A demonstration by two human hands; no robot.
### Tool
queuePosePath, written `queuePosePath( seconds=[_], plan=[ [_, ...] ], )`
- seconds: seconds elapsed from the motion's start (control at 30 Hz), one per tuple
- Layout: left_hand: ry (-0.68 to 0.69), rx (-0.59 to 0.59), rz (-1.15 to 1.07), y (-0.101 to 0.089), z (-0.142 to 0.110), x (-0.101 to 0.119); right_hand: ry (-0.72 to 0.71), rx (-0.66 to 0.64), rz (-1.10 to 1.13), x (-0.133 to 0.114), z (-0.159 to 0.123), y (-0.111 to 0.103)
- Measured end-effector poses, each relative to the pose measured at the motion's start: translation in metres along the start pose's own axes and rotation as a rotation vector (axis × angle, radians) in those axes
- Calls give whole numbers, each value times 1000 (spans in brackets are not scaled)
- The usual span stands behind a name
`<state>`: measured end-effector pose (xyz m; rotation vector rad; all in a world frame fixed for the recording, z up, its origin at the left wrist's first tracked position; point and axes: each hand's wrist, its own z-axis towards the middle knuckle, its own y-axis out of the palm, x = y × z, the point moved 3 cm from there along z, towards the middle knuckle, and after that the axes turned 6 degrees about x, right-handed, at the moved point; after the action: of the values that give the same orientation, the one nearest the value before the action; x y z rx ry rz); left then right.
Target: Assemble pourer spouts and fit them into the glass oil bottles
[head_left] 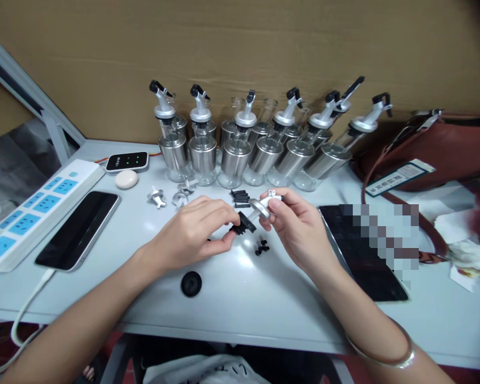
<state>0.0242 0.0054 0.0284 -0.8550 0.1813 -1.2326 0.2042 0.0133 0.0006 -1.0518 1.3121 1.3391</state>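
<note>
My right hand grips a silver bottle pourer, its stem pointing left. Between the thumb and fingers of my left hand is a ribbed black stopper, right at the tip of that stem. Whether the stem sits inside the stopper I cannot tell. Several loose silver pourers lie left of my hands. Thin black levers lie in a group just behind the pourer. Small black plugs are scattered below it, and a round black rubber piece lies nearer the front edge.
Several glass and steel bottles stand along the cardboard at the back, many topped with pourers. At left are a power strip, a phone, a small device and a white round case. A dark tablet and brown bag are at right.
</note>
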Motion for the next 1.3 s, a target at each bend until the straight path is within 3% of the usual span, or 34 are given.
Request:
queuePosePath(
  seconds=[0.5, 0.73, 0.97, 1.3],
  plan=[
    [-3, -15, 47, 0, 1, -1, -39, -1, -15, 4, -3, 3],
    [-30, 113, -36, 3, -3, -7, 50, -66, 32, 4, -4, 8],
    [-92, -16, -125, 9, -5, -7, 149, -108, 114, 0, -6, 12],
    [-104, 3, -60, 11, -4, -7, 77, -176, 122, 8, -7, 11]
  ],
)
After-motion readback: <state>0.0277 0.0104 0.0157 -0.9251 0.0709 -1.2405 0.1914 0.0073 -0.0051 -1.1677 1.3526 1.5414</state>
